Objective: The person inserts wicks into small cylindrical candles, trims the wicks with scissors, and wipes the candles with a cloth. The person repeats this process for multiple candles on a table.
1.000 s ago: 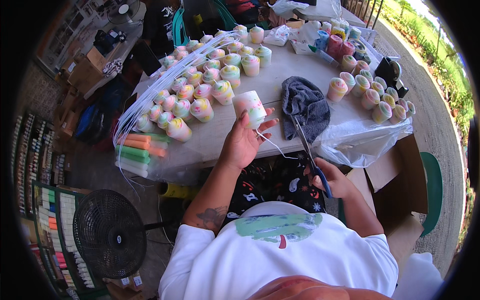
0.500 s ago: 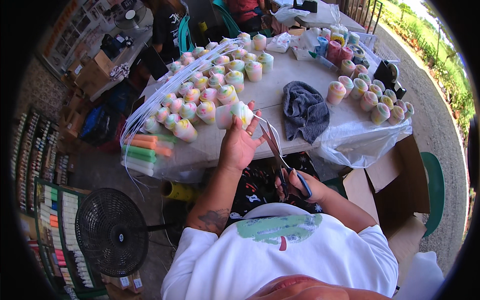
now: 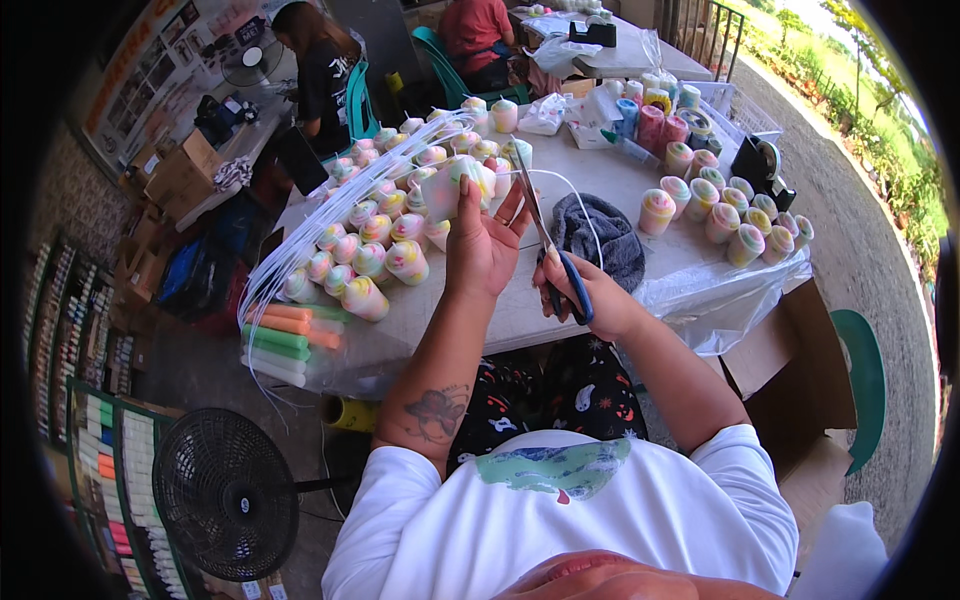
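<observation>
My left hand is closed around a pastel, cup-shaped candle with a swirled top, held tipped sideways above the table. From its top a long white wick arcs to the right and droops over the grey cloth. In my right hand are scissors with dark blue handles, my fingers through the loops. Their blades point up and cross the wick close to the candle's top. Whether the wick lies between the blades is too small to tell.
Many similar candles crowd the table's left, with a bundle of long white wicks across them. Orange and green sticks lie at the near left corner. More candles and a tape dispenser stand right. Two people sit beyond.
Both hands have risen and moved away from my body. The scissors have come up from the wick's lower part to beside the candle's top, and the wick now arcs out to the right.
</observation>
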{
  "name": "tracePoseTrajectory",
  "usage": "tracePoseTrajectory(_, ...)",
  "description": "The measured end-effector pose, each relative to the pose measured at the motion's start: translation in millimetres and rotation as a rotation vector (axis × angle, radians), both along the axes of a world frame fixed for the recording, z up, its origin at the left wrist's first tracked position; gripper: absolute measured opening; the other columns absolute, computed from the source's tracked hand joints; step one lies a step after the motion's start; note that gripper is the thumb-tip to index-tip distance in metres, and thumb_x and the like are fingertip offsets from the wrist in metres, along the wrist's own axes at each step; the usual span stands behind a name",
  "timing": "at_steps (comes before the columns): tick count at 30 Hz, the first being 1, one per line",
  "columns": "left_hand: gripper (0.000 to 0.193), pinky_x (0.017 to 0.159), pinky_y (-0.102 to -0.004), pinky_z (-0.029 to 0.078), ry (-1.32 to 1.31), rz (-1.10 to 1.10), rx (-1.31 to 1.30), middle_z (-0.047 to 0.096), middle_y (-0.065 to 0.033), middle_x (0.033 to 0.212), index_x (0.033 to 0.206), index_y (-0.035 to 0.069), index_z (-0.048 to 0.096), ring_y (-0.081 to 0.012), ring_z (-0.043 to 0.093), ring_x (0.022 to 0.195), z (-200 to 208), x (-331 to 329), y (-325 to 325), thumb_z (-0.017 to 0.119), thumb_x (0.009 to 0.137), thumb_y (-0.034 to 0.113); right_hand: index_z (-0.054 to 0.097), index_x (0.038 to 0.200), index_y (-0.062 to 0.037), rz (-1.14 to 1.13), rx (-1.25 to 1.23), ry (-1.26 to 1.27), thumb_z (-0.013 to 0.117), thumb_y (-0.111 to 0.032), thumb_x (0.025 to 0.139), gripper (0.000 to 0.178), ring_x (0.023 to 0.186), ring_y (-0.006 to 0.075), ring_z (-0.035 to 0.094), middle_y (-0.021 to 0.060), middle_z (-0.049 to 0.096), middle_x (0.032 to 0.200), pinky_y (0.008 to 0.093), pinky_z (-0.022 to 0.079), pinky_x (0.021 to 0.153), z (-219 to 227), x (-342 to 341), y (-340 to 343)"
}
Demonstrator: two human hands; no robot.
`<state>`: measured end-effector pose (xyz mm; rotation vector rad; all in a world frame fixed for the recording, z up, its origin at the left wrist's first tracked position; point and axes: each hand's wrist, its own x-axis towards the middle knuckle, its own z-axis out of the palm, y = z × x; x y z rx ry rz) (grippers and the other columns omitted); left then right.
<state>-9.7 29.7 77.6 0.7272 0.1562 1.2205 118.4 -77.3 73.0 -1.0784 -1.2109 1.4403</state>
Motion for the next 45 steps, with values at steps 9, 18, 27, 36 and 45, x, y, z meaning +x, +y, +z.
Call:
tracePoseTrajectory(9, 0.052, 0.093, -0.0395, 0.052, 0.029, 0.046, -0.106, 0.051, -0.0031, 0.126, 0.13, 0.009, 0.042, -0.0247, 0.056, 0.116, -46.3, 1.0, 4.8, 0.059, 0.092, 0.038, 0.057, 0.082, -0.0053, -0.095, -0.166, 0.001, 0.061, -0.055, 0.087, 0.05, 0.055, 0.008, 0.048, -0.0019, 0.048, 0.066, 0.0242, 0.045, 0.05, -44.1, 0.9, 15.0)
tracePoseTrajectory(18, 0.056, 0.092, -0.0431, 0.048, 0.523, 0.352, 0.327, 0.049, -0.0088, 0.126, 0.127, 0.015, 0.048, -0.0287, 0.052, 0.118, -41.1, -55.1, -25.3, 0.066, 0.079, -0.006, 0.057, 0.087, -0.0014, -0.241, 0.044, -0.486, 0.073, -0.037, 0.085, 0.039, 0.07, 0.0093, 0.048, 0.0006, 0.054, 0.073, 0.0262, 0.043, 0.064, -24.4, 76.4, -15.9)
tracePoseTrajectory(27, 0.047, 0.091, -0.0429, 0.033, 2.429, 0.733, 1.631, 0.05, -0.0069, 0.121, 0.131, 0.02, 0.053, -0.0258, 0.044, 0.109, -17.4, -116.8, -9.8, 0.054, 0.085, 0.012, 0.06, 0.095, 0.0019, -0.56, -0.103, -1.27, 0.076, -0.041, 0.076, 0.049, 0.081, 0.0333, 0.06, 0.019, 0.064, 0.087, 0.0403, 0.046, 0.075, -17.1, 127.9, -83.4)
tracePoseTrajectory(36, 0.049, 0.094, -0.0444, 0.029, 2.683, 0.473, 1.801, 0.047, -0.0099, 0.126, 0.137, 0.014, 0.046, -0.0257, 0.037, 0.119, -33.2, -58.6, -12.2, 0.05, 0.089, 0.02, 0.058, 0.107, 0.0007, -0.608, -0.069, -1.188, 0.067, -0.027, 0.084, 0.038, 0.099, 0.0366, 0.059, 0.0211, 0.061, 0.107, 0.0413, 0.046, 0.087, -22.2, 128.8, -63.8)
tracePoseTrajectory(45, 0.032, 0.064, -0.0329, 0.048, 1.58, 0.159, 0.512, 0.065, -0.0093, 0.074, 0.091, -0.001, 0.066, -0.02, 0.062, 0.069, -45.6, 48.5, 42.5, 0.068, 0.085, 0.031, 0.06, 0.105, -0.0021, -0.758, 0.313, -1.188, 0.066, -0.021, 0.085, 0.028, 0.097, 0.0372, 0.058, 0.0195, 0.062, 0.101, 0.0437, 0.046, 0.085, -56.7, 117.7, -1.9)
